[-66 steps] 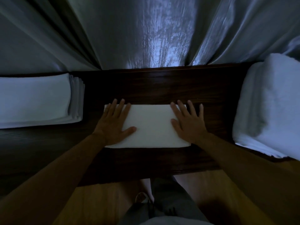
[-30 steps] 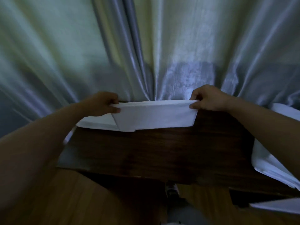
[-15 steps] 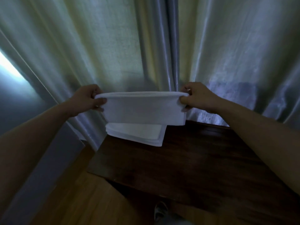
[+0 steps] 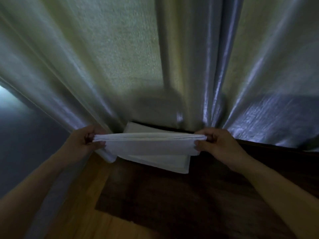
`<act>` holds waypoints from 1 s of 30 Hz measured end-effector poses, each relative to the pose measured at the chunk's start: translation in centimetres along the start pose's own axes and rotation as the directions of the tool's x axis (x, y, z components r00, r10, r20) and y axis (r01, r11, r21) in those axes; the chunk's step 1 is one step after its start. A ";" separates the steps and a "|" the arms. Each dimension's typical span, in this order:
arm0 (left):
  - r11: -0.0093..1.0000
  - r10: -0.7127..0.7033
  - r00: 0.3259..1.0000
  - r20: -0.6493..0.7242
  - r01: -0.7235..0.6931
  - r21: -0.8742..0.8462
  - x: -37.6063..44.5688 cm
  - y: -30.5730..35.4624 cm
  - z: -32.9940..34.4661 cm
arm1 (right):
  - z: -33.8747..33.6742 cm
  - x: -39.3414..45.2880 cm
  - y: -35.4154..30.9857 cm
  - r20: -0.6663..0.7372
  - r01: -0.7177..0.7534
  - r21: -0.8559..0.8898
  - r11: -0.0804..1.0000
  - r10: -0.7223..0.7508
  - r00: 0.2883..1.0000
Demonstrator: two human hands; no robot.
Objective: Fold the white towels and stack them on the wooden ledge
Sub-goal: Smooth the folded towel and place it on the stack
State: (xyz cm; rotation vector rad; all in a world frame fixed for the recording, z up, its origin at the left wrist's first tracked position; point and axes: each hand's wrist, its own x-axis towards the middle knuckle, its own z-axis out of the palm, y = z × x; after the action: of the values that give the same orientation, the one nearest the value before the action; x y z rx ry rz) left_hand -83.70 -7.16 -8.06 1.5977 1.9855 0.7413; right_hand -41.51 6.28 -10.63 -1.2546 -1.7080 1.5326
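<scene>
I hold a folded white towel [image 4: 150, 144] stretched flat between both hands, just above the stack of folded white towels [image 4: 165, 163] at the left end of the dark wooden ledge [image 4: 198, 195]. My left hand [image 4: 82, 144] pinches its left end, my right hand [image 4: 219, 144] pinches its right end. The held towel hides most of the stack; only the stack's near edge and far left corner show.
Shiny grey curtains [image 4: 120, 66] hang right behind the ledge and brush its back edge. A lighter wooden floor [image 4: 86, 204] lies below the ledge's left end. A pale wall [image 4: 25, 144] stands to the left.
Both hands lifted the folded towel from the middle of the ledge and carried it left. It now hangs lower and closer over the stack than half a second ago.
</scene>
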 end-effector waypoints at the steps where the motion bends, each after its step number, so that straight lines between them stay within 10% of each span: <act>1: 1.000 -0.015 1.000 -0.005 0.015 0.004 0.1 -0.8 0.1 | 0.6 -0.2 0.3 -0.009 -0.008 -0.014 1.000 0.008 1.000; 15: 0.933 -0.114 0.990 0.085 0.137 -0.334 9.4 -7.7 2.7 | 5.5 4.0 2.6 -0.221 -0.241 -0.074 0.968 0.220 0.950; 23: 0.888 -0.414 0.907 0.074 0.421 -0.186 16.5 -10.0 11.9 | 8.1 13.6 8.9 -0.434 -0.512 -0.263 0.818 0.374 0.820; 30: 0.941 -0.330 0.943 -0.053 0.333 0.061 12.5 -11.3 13.9 | 11.7 10.0 10.1 -0.516 -0.633 -0.124 0.764 0.495 0.699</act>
State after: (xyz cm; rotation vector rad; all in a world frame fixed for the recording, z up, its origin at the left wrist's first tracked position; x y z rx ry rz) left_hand -85.06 4.68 -26.35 1.2431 2.2567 0.5820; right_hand -52.91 8.86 -24.81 -2.2746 -1.3085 1.1394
